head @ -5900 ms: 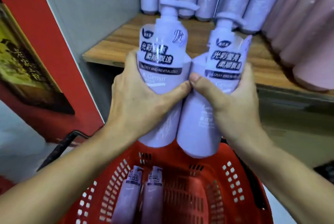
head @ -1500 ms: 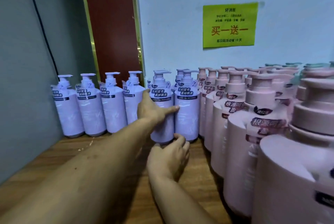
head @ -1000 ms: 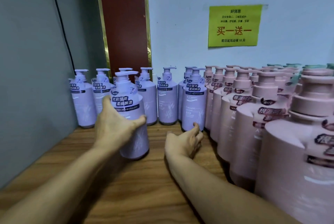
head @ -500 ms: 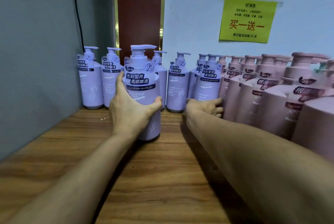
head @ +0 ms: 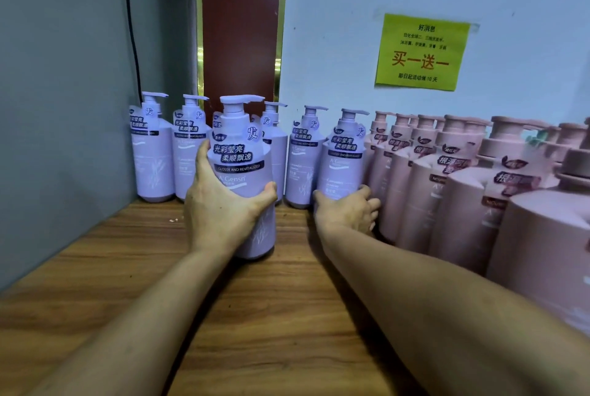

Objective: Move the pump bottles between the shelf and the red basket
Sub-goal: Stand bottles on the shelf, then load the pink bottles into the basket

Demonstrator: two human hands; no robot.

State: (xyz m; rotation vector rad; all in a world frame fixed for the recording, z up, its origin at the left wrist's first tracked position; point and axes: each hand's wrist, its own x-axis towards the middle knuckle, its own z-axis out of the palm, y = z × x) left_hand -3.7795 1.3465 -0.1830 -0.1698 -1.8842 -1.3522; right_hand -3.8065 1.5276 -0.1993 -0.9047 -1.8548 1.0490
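– Bottles first: where are they?
– One lilac bottle (head: pixel 242 153) stands out in front of the back row (head: pixel 153 156) on the shelf (head: pixel 127 268), upright. The left hand (head: pixel 223 213) wraps its middle, thumb on the front. The right hand (head: pixel 346 210) curls low round the end bottle (head: pixel 343 159), the last lilac one, just beside the pink bottles (head: pixel 463 204).
– What could go wrong?
– I'd worry about the right side. Those fingers (head: pixel 372 204) are wedged between the end bottle and the nearest pink one, so pulling out could nudge the pink one and topple its close-packed neighbours. The grip is also low and the pump head sits high, so I'd expect the bottle to tip as it lifts. On the left, dragging rather than lifting could catch the base on the wood.
– What can't you see?
– The red basket is out of view. I can't tell whether the lilac bottle's base rests on the shelf or hangs just above it. Part of the right fingers is hidden behind the end bottle. The pink bottles at the right are blurred and cut by the edge.
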